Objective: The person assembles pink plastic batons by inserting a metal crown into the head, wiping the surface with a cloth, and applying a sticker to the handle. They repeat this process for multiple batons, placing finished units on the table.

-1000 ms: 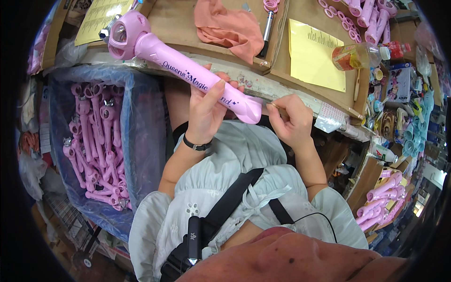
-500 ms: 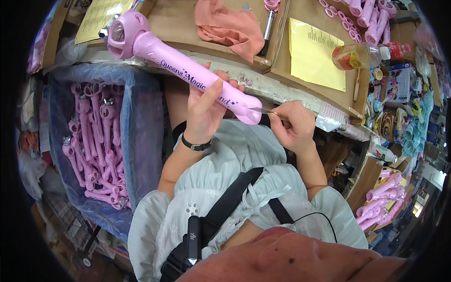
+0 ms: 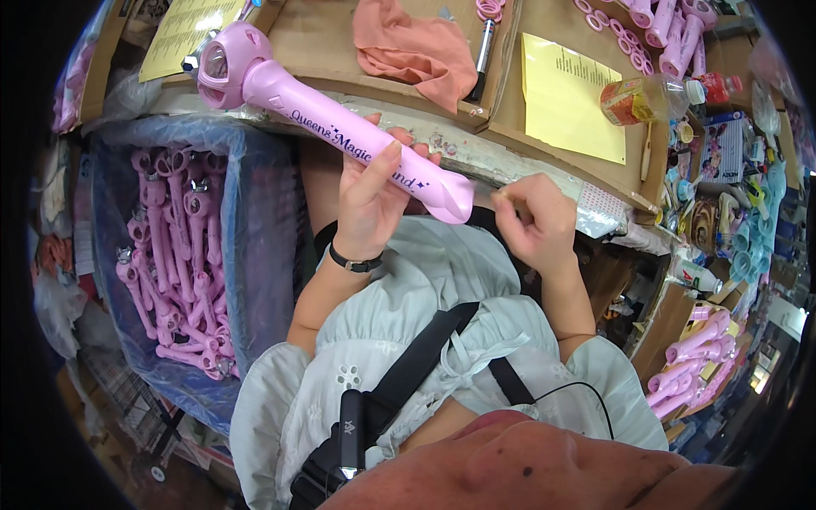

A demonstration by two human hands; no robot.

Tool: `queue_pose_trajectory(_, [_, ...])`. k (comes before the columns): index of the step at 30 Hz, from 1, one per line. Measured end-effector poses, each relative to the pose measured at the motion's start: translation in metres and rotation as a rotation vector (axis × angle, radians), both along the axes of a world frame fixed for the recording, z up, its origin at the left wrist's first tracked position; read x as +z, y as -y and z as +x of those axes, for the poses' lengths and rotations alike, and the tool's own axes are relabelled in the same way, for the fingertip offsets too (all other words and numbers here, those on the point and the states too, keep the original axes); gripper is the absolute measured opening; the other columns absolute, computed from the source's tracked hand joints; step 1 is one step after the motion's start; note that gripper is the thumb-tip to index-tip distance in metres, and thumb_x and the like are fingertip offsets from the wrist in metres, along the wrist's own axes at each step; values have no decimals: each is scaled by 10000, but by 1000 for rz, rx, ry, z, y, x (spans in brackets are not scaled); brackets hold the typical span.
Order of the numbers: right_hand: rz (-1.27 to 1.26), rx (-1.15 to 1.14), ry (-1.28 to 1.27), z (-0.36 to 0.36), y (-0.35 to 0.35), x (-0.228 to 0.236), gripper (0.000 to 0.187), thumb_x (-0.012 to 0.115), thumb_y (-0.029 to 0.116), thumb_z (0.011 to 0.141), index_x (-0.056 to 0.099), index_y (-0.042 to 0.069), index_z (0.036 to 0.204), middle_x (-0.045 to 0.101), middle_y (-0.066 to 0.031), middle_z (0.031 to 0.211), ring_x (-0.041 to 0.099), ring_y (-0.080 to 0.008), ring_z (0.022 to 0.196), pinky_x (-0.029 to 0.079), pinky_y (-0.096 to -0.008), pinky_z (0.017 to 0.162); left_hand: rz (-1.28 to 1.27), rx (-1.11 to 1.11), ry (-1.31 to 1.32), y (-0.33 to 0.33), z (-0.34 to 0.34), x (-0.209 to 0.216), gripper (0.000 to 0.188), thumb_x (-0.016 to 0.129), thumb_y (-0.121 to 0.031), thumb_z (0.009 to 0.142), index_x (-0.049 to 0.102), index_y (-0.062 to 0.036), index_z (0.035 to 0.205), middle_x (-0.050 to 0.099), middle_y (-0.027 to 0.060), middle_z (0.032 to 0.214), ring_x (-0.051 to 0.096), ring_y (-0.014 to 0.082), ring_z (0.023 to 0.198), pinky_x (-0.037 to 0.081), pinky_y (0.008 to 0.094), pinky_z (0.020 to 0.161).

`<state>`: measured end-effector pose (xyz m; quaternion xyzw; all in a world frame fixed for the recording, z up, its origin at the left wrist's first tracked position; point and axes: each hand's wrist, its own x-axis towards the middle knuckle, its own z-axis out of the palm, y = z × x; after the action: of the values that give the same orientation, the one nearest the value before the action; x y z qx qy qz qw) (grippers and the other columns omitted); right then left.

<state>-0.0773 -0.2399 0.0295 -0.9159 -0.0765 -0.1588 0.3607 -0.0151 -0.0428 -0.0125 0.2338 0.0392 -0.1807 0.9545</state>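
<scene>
A large pink toy wand point(image 3: 319, 119) slants across the front of the bench, its round caged head with a silvery tip at the upper left. My left hand point(image 3: 370, 204) is closed around the lower part of its handle, thumb on top over the dark lettering. The flared handle end points toward my right hand point(image 3: 541, 223), a short gap away. That hand is closed, with thumb and forefinger pinched together. Something tiny and yellowish shows at those fingertips, too small to name.
A blue-lined bin point(image 3: 234, 255) with many pink wands stands at my left. On the bench lie an orange cloth point(image 3: 412, 47), a black-and-silver pen point(image 3: 484, 55), yellow sheets point(image 3: 569, 102), a drink bottle point(image 3: 646, 100) and pink rings point(image 3: 625, 38). More pink parts point(image 3: 693, 361) sit at right.
My right hand has drawn back to the right from the wand's end. The thin metal pointed tool seen between them earlier no longer shows. My left hand keeps its hold, nearly still.
</scene>
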Motion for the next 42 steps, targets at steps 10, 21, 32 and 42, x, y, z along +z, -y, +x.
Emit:
queue_pose_trajectory(10, [92, 90, 73, 4, 2, 13, 113, 708, 26, 667, 612, 55, 719, 564, -57, 628, 545, -202, 509, 421, -286, 444, -55, -18, 23, -4, -3, 10, 410, 514, -28, 908, 392, -167, 1274, 550, 67, 1040, 580, 228, 994, 459, 506, 951])
queue_pose_trajectory(21, [-78, 277, 97, 21, 9, 37, 119, 710, 61, 665, 602, 67, 714, 572, -55, 635, 555, -218, 510, 423, -299, 453, -84, -25, 42, -10, -6, 16, 375, 477, -81, 926, 388, -101, 1290, 494, 90, 1063, 523, 238, 1016, 419, 488, 985])
queue_pose_trajectory(32, [-60, 344, 135, 20, 5, 37, 139, 726, 72, 664, 596, 80, 713, 562, -51, 632, 546, -216, 496, 411, -308, 435, -112, -36, 57, -12, -7, 17, 398, 495, -82, 917, 386, -105, 1299, 490, 90, 1062, 522, 242, 1022, 416, 489, 988])
queue_pose_trajectory(42, [-77, 201, 131, 21, 9, 39, 125, 709, 42, 652, 603, 64, 715, 563, -64, 627, 544, -205, 498, 409, -296, 448, -134, -42, 43, -14, -7, 18, 411, 497, -60, 904, 401, -145, 1295, 510, 82, 1065, 533, 237, 1019, 425, 507, 978])
